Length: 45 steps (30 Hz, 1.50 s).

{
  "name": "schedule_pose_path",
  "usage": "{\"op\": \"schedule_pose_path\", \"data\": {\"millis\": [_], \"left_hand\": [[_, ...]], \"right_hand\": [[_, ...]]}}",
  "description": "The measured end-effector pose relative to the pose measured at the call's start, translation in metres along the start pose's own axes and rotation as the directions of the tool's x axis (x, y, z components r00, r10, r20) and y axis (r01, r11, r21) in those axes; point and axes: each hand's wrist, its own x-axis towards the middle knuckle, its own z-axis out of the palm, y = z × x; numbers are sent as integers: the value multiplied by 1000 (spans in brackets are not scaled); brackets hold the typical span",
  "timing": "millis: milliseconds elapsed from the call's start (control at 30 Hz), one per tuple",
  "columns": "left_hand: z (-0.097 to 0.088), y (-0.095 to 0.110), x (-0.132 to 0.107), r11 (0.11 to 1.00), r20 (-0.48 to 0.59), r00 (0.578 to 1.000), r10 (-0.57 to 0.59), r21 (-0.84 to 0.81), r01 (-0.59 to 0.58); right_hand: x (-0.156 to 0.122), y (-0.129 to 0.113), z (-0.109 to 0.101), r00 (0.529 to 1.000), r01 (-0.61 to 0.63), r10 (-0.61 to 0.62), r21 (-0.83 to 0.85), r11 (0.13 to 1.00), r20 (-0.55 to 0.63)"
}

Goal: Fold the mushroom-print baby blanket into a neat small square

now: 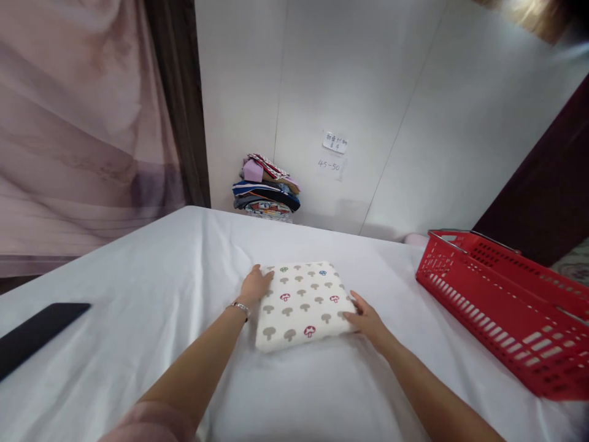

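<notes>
A folded white cloth [301, 301] printed with grey, red, green and blue mushrooms lies on the white-covered table. My left hand [256, 287], with a bracelet at the wrist, grips its left edge near the far corner. At the right edge, my right hand [365, 316] has its thumb on top and the other fingers partly hidden at the side. The cloth sits flat between both hands, slightly turned.
A red plastic basket [488, 307] with wire handles stands at the right. A flat black object [39, 331] lies at the left. Folded clothes [267, 187] are stacked against the white wall [340, 73], which bears a handwritten label [335, 142]. A pink curtain [83, 123] hangs at the left.
</notes>
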Motion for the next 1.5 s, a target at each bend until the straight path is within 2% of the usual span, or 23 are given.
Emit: {"op": "schedule_pose_path", "data": {"millis": [67, 133, 200, 267, 300, 400, 500, 567, 633, 733, 833, 967, 1100, 1200, 1300, 1400, 1500], "left_hand": [[3, 1, -16, 999, 58, 998, -25, -32, 27], [8, -1, -40, 994, 174, 984, -32, -94, 49], [13, -4, -65, 971, 356, 934, -23, -214, 105], [14, -6, -82, 936, 466, 885, -14, -306, 176], [13, -7, -87, 925, 476, 879, -18, -327, 196], [9, -5, -87, 948, 390, 920, -38, -278, 157], [12, 0, -80, 988, 277, 960, 34, -152, 9], [18, 4, -78, 992, 214, 968, 128, -45, -121], [24, 6, -79, 975, 184, 961, 206, 48, -218], [26, 6, -80, 960, 201, 953, 225, 119, -252], [23, 7, -74, 955, 202, 951, 235, 136, -264], [23, 23, -61, 946, 112, 953, 282, 136, -296], [35, 41, -50, 935, 111, 942, 316, 131, -329], [47, 42, -46, 941, 114, 945, 306, 115, -318], [53, 37, -42, 961, 106, 959, 263, 64, -270], [52, 35, -38, 974, 129, 968, 217, 32, -223], [51, 34, -35, 973, 153, 965, 211, 59, -222]], "right_hand": [[24, -7, -17, 997, 54, -54, -7, 999, -58], [53, -17, -39, 968, 104, -131, -136, 985, -216], [77, -28, -58, 919, 107, -210, -302, 947, -333], [89, -35, -65, 902, 125, -263, -376, 918, -342], [90, -36, -62, 902, 146, -285, -391, 909, -325], [73, -35, -32, 910, 252, -369, -454, 855, -190], [43, -33, 8, 902, 391, -424, -568, 724, 82], [26, -33, 29, 902, 426, -370, -611, 668, 224], [14, -36, 40, 899, 437, -288, -651, 621, 330], [9, -40, 43, 884, 457, -201, -682, 571, 423], [13, -44, 41, 875, 457, -163, -669, 586, 455], [32, -49, 39, 886, 448, -184, -683, 576, 426], [53, -47, 40, 900, 427, -169, -739, 520, 401], [64, -45, 39, 900, 422, -139, -747, 514, 413], [79, -50, 38, 880, 472, -227, -721, 507, 417], [105, -59, 43, 868, 495, -317, -717, 491, 382], [138, -66, 53, 877, 476, -319, -741, 474, 360]]}}
